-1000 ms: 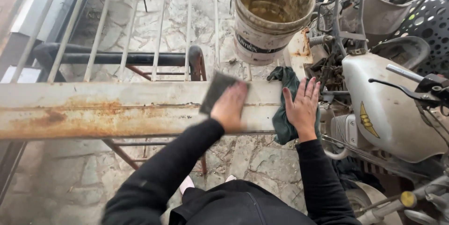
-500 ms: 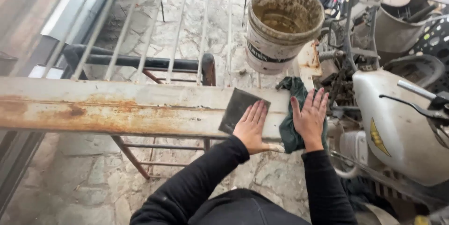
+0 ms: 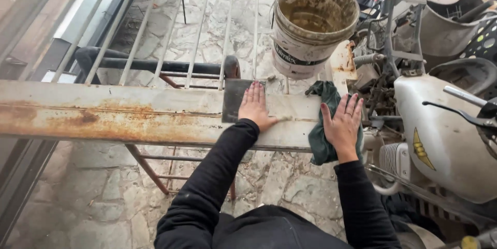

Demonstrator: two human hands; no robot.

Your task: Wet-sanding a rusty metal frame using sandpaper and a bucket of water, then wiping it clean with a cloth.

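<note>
A grimy white bucket (image 3: 312,21) stands at the far edge of a rusty metal beam (image 3: 119,117), with a white motorcycle (image 3: 445,130) crowding the beam's right end and thin railing bars (image 3: 199,31) beyond it. On the beam, a dark sanding sheet (image 3: 234,99) lies under the flat, open left hand (image 3: 255,106); the right hand (image 3: 342,125), fingers spread, presses a green rag (image 3: 322,125) at the beam's end.

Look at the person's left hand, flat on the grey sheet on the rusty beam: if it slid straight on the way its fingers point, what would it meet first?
The left hand points up-frame across the grey sheet. Past the rusty beam's far edge, it would probably meet the white bars; depth is unclear.
</note>
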